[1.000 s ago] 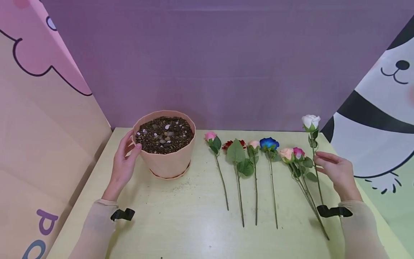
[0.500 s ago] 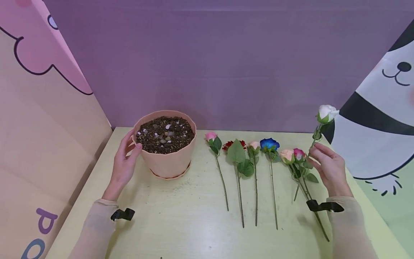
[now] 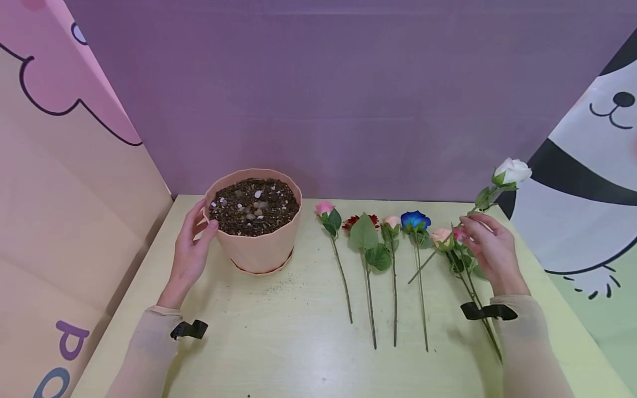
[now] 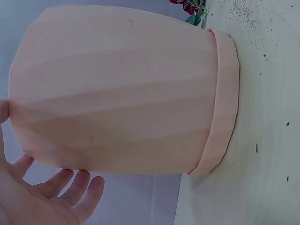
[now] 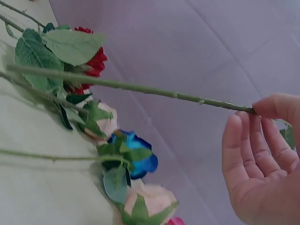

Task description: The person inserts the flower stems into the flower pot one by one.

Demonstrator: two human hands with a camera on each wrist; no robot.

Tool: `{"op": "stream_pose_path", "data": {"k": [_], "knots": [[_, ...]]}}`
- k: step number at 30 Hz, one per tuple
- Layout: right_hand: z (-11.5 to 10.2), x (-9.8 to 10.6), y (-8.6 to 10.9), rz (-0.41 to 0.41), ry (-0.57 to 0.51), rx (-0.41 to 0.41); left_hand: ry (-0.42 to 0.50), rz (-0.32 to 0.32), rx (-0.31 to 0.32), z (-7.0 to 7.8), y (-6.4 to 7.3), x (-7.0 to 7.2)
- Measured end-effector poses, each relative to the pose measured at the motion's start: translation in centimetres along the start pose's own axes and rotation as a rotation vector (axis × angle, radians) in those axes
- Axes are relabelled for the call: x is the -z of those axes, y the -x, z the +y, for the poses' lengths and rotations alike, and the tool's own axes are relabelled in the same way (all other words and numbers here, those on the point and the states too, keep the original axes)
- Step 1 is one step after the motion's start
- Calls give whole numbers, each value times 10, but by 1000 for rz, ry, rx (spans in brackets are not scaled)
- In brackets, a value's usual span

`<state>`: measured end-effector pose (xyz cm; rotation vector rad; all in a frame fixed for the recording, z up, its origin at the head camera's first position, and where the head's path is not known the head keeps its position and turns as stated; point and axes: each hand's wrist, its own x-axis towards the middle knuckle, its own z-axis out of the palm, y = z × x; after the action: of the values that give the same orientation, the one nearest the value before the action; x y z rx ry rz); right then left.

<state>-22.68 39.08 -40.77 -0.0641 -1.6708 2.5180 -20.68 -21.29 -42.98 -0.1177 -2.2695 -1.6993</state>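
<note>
White rose (image 3: 512, 171) aloft on the right, its stem pinched in the right hand (image 3: 489, 251)!
Thumb meets fingertips on that tilted stem; over on the left, the left hand (image 3: 193, 251) rests loose, spread fingers against the pink pot (image 3: 264, 254) of dark soil (image 3: 239, 221). Between them, a blue rose (image 3: 415, 221) lies on the worktop (image 3: 298, 359), its stem crossed in the head view by the white one's lower end, where the right hand also blocks most of a magenta rose (image 5: 176, 221). The left wrist view adds the saucer (image 4: 227, 103) side-on; the right, the pinch up close.
</note>
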Motion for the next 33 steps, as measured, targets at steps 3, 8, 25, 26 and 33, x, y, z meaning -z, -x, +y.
{"op": "stream_pose_path", "data": {"k": [3, 8, 25, 26, 33], "knots": [[1, -10, -1, -52, -18, 4, 2, -1, 3, 0, 0, 0], [4, -29, -4, -114, -36, 23, 1, -2, 5, 0, 1, 1], [11, -77, -12, -175, -54, 52, 3, 1, -8, -1, -1, 1], [10, -79, -13, -166, -41, 47, 3, 1, -9, -1, -1, 1], [8, -95, -20, -121, -19, 49, 11, -3, 0, -2, -1, 1]]}}
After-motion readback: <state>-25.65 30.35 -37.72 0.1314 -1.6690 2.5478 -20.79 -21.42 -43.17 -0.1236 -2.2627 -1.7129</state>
